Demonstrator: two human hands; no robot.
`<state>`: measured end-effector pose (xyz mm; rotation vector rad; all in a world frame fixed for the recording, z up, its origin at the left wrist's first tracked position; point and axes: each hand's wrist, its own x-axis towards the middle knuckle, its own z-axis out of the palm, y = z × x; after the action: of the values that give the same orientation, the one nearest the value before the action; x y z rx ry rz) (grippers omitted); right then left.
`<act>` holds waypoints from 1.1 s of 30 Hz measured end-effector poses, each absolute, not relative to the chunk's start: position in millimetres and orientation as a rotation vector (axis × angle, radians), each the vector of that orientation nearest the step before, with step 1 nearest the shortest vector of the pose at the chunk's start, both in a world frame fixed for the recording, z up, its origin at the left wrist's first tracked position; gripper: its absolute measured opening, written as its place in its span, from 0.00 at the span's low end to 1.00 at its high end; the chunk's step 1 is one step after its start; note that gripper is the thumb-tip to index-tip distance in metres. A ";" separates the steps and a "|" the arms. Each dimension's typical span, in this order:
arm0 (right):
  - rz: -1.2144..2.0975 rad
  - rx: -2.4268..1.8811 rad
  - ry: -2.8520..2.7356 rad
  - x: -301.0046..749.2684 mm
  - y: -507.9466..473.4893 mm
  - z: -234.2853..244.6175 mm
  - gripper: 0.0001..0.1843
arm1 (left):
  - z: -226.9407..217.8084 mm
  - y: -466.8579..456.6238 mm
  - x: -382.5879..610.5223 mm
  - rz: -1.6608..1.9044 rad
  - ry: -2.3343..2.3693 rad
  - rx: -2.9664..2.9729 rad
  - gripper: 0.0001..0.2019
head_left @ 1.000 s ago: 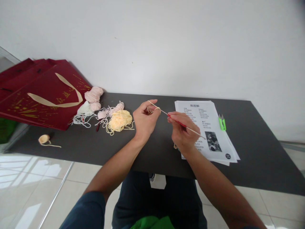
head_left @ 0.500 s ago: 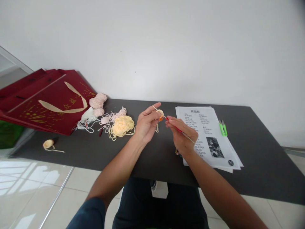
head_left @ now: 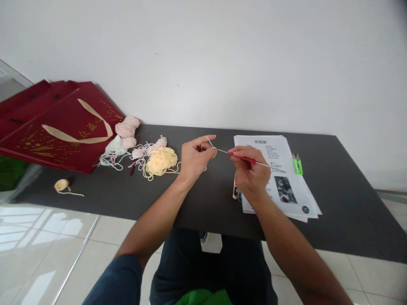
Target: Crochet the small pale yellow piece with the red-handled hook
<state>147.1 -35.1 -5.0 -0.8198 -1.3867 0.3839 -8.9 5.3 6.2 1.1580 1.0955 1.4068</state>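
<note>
Between the thumb and fingers of my left hand (head_left: 196, 157) is a small cream crochet piece (head_left: 214, 151), mostly hidden by the fingers. Its yarn loops over my raised index finger. My right hand (head_left: 251, 169) grips a crochet hook (head_left: 243, 158) with a red handle and thin metal ends. The hook's tip points left and reaches the crochet piece at my left fingertips. Just left of my left wrist lies a loose ball of pale yellow yarn (head_left: 162, 161), with a strand running toward that hand.
Printed pattern sheets (head_left: 295, 190) lie under and beyond my right hand, with green thread snips (head_left: 297, 164) on their right edge. Dark red gift bags (head_left: 63, 127) stand at the left, beside pink yarn (head_left: 127, 126) and white yarn (head_left: 115, 146). A small cream crocheted cup (head_left: 61, 184) sits at far left.
The hook has swung flatter, and my right hand has turned and shifted slightly right. My left fingers have closed further over the crochet piece, hiding the orange bit. The view has tilted slightly.
</note>
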 end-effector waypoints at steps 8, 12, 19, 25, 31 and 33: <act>0.760 -0.851 -1.042 150.6 -28.7 -3.6 0.07 | 0.0 6.8 -11.5 1.436 0.895 1.266 0.19; 0.893 -0.792 -0.951 151.2 -26.7 1.0 0.10 | -1.1 10.7 -13.6 1.361 0.734 1.141 0.19; 1.000 -0.712 -0.876 150.0 -29.3 8.6 0.10 | 3.4 10.8 -16.1 1.302 0.701 1.097 0.15; 1.170 -0.713 -0.756 150.0 -24.1 4.6 0.11 | 1.1 8.6 -13.7 1.336 0.715 1.104 0.10; 1.215 -0.765 -0.688 143.3 -23.5 0.8 0.08 | 0.0 4.7 -8.3 1.347 0.803 1.113 0.10; 1.218 -0.770 -0.677 142.1 -24.0 0.7 0.08 | -0.1 4.7 -8.0 1.348 0.802 1.112 0.10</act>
<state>142.1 -24.0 0.7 -0.7696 -0.6765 1.2183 -8.0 4.7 -0.1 1.1118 0.8016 1.3476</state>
